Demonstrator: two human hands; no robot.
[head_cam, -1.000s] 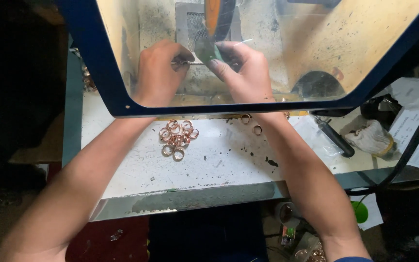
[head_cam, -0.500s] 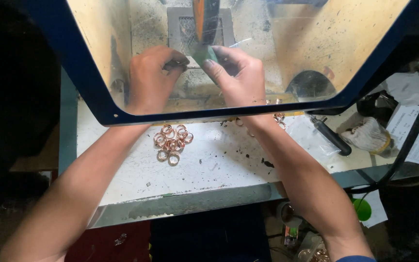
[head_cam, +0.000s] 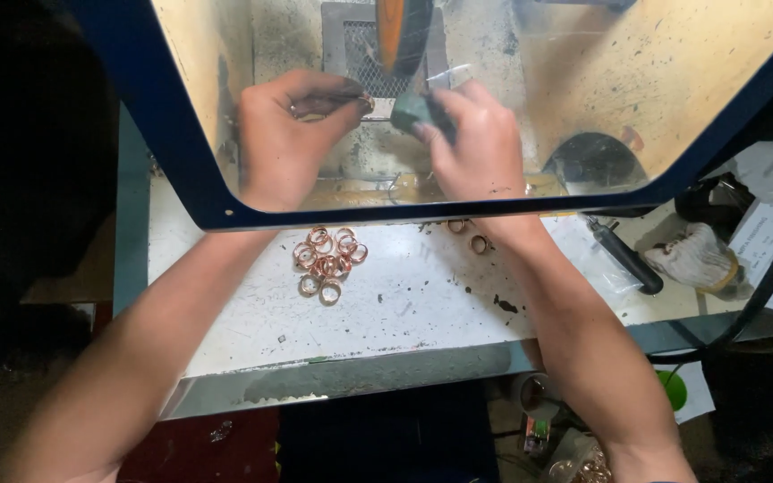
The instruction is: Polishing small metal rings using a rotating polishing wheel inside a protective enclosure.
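Roughly twelve copper rings (head_cam: 327, 261) piled; two (head_cam: 470, 236) apart.

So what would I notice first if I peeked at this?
Probably the two hands working behind a clear shield with a dark blue frame: the left hand pinches something small and thin, and the right hand holds a dark green block near an orange wheel. Next, the pile of coppery rings on the white bench below.

Copper rings (head_cam: 327, 261) piled on white bench (head_cam: 404, 304); black-handled tool (head_cam: 624, 257) at right
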